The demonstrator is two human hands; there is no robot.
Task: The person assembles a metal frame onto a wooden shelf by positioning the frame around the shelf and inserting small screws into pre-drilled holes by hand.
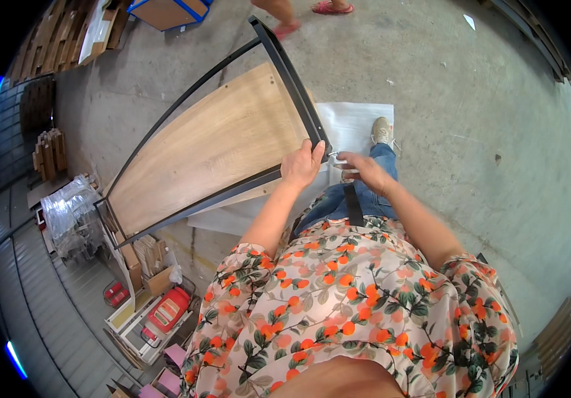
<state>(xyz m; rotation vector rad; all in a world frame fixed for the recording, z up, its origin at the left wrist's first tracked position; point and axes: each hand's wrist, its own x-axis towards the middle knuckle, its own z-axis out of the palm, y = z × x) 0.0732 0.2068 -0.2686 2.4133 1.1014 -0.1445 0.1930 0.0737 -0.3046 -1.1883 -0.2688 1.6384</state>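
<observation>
A long black metal frame (290,83) stands in front of me, its bars bordering wood-grain boards (212,136). My left hand (303,164) is closed around the frame's near right corner, with the thumb along the bar. Just right of that corner, my right hand (366,172) has its fingers bent around a small silvery metal piece (334,154) that meets the corner. Its exact kind is too small to make out. White sheeting (358,119) lies on the floor beneath the frame and beside my shoe (381,129).
At the upper left are stacked wooden pieces (47,40) and a blue-edged box (168,12). Another person's feet in red shoes (332,7) show beyond the frame. A plastic-wrapped bundle (72,215) and a red machine (168,310) stand at the left. Stacked boards (556,330) lie lower right.
</observation>
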